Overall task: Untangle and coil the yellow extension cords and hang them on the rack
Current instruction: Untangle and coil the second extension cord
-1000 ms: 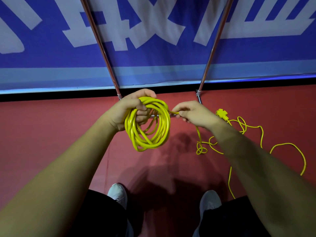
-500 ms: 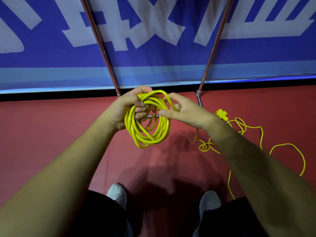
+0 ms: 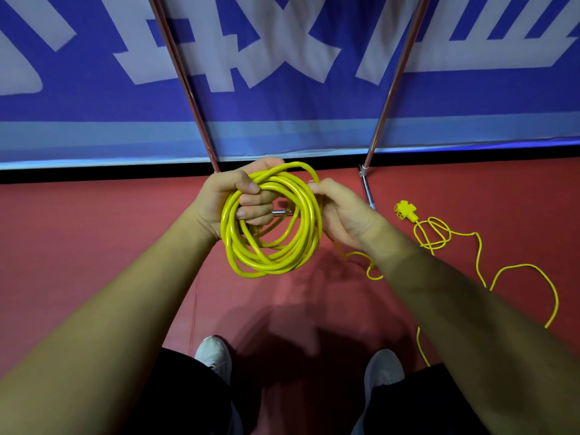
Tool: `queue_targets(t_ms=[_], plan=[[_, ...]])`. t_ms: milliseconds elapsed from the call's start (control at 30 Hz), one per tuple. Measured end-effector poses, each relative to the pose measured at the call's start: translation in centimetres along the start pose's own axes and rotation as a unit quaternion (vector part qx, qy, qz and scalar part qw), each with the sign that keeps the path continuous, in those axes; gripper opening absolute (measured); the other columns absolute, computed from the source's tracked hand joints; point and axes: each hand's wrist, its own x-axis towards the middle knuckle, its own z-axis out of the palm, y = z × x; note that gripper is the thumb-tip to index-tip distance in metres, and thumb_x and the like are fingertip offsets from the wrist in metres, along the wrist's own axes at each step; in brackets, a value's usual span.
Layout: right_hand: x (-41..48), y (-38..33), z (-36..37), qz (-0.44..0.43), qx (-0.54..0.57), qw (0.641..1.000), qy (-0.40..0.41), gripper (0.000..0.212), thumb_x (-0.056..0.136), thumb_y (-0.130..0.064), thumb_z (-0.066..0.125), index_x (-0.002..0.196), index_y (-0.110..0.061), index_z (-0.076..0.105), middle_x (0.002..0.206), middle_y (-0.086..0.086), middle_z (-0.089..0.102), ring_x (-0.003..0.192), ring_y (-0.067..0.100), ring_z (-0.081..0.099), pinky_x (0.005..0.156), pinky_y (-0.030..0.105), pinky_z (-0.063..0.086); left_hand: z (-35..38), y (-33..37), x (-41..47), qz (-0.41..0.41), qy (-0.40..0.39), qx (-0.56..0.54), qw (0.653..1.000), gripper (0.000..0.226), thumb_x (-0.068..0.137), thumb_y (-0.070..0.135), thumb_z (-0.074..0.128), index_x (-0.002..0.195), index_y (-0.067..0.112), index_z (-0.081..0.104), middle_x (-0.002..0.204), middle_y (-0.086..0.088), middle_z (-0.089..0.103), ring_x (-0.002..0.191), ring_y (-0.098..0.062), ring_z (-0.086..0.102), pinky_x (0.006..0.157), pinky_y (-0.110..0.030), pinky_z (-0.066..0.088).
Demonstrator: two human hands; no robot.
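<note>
Yellow extension cord: glossy round cable, multi-loop ring, held above matte red floor. Left hand: grip curled through loops. Right hand: grip closed round ring's right edge. Loose tail, moulded plug on floor; chrome rack tubes behind.
</note>
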Motion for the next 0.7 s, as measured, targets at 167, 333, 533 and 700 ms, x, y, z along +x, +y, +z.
queue_targets(t_ms=[167,333,533,700], plan=[[-0.7,-0.9,0.0,-0.009,-0.008,0.996,-0.089,0.054,0.084,-0.045,0.067,0.122,-0.009,0.055,0.098,0.010,0.070,0.090,0.026,0.064,0.096,0.055,0.046,0.4,-0.1,-0.3,0.038,-0.050,-0.018,0.998,0.047,0.069,0.006,0.065,0.113,0.007,0.049,0.050,0.004,0.039,0.036,-0.007,0.038,0.046,-0.023,0.026],[-0.8,-1.0,0.3,0.022,-0.086,0.993,-0.072,0.042,0.070,-0.022,0.076,0.106,-0.011,0.059,0.089,0.017,0.058,0.082,0.026,0.052,0.073,0.034,0.043,0.9,-0.3,0.0,0.100,0.012,0.005,0.995,0.050,0.061,0.011,0.076,0.108,0.011,0.056,0.048,0.004,0.039,0.034,-0.006,0.038,0.046,-0.024,0.019],[-1.0,-1.3,0.4,0.021,0.040,0.997,-0.060,0.007,0.086,0.004,0.055,0.082,-0.002,0.058,0.071,0.014,0.056,0.084,0.032,0.070,0.069,0.034,0.057,1.5,-0.7,0.8,0.170,0.070,-0.011,0.983,0.045,0.062,0.002,0.063,0.105,0.012,0.054,0.047,0.003,0.038,0.033,-0.006,0.036,0.043,-0.019,0.026],[-1.2,-1.4,0.2,0.006,0.054,0.998,-0.033,0.018,0.080,-0.008,0.061,0.097,-0.004,0.058,0.072,0.005,0.061,0.065,0.020,0.066,0.061,0.031,0.057,1.4,-0.6,1.1,0.181,0.087,-0.029,0.979,0.046,0.061,0.003,0.065,0.104,0.016,0.055,0.049,0.003,0.039,0.037,-0.009,0.038,0.045,-0.020,0.032]])
